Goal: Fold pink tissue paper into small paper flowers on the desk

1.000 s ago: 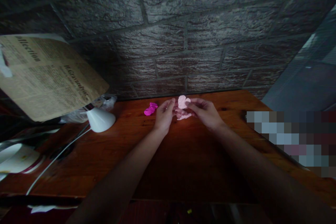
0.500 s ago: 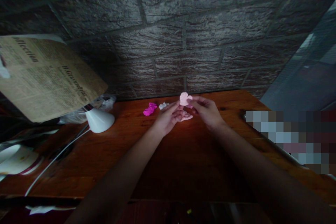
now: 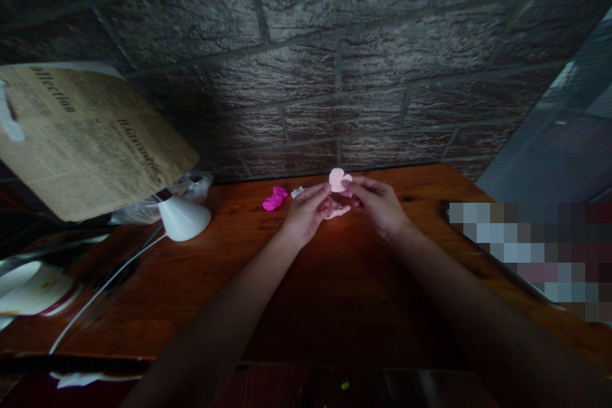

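Observation:
A pale pink piece [image 3: 337, 179], thin and rounded with a notch at its upper right, is held up above the table; its material looks soft, like modelling clay, but I cannot be sure. My right hand [image 3: 381, 207] pinches its right side between thumb and fingers. At its left edge, the thumb and a finger of my left hand [image 3: 306, 213] close on it, the other fingers curled below. Under the hands lies another pale pink piece [image 3: 340, 211], partly hidden. A magenta lump [image 3: 275, 198] and a white lump [image 3: 297, 192] rest left of my hands.
On the left stand a white cone-shaped lamp base [image 3: 184, 217] with its cord, a newsprint-patterned shade [image 3: 90, 140] and a white cup [image 3: 36, 290]. The wooden table [image 3: 335, 299] meets a stone-patterned wall [image 3: 306, 76]. A blurred-out object [image 3: 530, 255] lies at the right.
My left thumb and finger have drawn together at the pale pink piece's left edge. My right hand keeps its pinch almost unmoved. The whole view has shifted very slightly.

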`<action>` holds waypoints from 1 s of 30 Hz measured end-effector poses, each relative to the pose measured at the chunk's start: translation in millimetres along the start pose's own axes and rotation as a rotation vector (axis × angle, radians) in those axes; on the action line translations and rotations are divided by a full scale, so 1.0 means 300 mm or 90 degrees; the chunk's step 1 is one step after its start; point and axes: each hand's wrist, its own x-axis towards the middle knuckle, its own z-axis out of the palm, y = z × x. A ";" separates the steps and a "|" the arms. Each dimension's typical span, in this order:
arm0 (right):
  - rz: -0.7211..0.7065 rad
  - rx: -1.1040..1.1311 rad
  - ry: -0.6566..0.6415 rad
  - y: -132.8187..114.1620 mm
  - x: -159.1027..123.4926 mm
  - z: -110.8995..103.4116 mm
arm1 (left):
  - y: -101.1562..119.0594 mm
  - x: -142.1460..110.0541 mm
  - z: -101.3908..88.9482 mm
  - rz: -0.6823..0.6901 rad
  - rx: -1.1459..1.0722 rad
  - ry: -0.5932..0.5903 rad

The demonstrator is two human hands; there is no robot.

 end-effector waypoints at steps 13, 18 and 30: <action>-0.067 -0.058 0.005 -0.006 0.000 0.004 | 0.008 -0.003 0.005 0.029 0.074 0.003; -0.071 -0.065 -0.005 0.000 0.002 0.004 | 0.003 -0.009 0.011 0.102 0.144 0.034; -0.076 -0.088 -0.024 0.005 0.003 0.000 | 0.001 -0.007 0.012 0.076 0.145 0.055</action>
